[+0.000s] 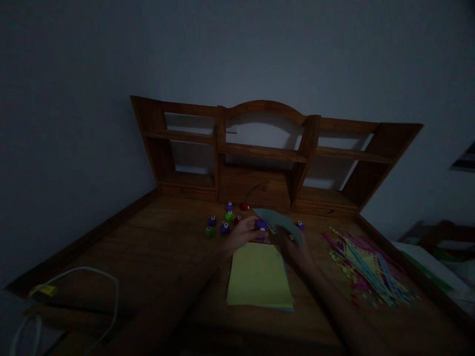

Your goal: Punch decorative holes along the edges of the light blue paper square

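Observation:
My left hand [243,234] is above the far edge of a stack of yellow paper [260,277], with its fingers closed around a purple craft paper punch [261,225]. In my right hand [297,247] is a pale bluish sheet of paper [276,217], which bends upward and hides part of the fingers. The sheet's left edge lies close to the punch; in this dim light I cannot tell whether it is inside the slot. Left of my left hand stand several more punches, among them a green punch [210,231] and a purple punch [224,228].
A pile of coloured paper strips [371,269] with cut-outs covers the right of the wooden desk [159,242]. Behind stands a wooden shelf unit [261,152]. Another purple punch [300,225] sits beyond my right hand. A white cable [117,291] loops at front left.

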{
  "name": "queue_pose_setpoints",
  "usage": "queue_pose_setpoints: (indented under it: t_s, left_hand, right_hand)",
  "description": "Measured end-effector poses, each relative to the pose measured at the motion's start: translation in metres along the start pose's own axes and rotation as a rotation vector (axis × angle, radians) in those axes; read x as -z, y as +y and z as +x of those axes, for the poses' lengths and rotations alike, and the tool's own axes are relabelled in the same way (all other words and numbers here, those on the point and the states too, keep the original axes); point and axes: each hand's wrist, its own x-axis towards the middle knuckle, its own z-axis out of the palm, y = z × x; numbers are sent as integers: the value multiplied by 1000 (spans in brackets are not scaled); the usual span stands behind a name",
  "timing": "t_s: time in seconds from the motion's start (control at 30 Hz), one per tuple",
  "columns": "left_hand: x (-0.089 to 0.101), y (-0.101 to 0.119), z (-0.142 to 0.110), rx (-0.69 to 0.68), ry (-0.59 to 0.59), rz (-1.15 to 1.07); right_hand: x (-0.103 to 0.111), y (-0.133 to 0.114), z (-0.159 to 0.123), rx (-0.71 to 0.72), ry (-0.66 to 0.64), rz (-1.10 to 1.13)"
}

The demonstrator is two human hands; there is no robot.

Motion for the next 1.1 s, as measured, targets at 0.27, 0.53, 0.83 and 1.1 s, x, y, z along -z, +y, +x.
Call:
queue_pose_setpoints:
  t_s: [0.27,0.53,0.83,1.1]
  left_hand:
    - [-2,2,2,-4,42,-48]
    - [0,4,1,-28,49,-58]
    - [3,2,-1,-65,56,1]
    - [6,0,-1,84,76,-46]
  right_hand:
    - [3,7,2,73,-53,-40]
    - [5,1,2,84,-138,-72]
    - [-5,1,-4,-181,-94,62]
    - [-11,12,-3,-281,-67,204]
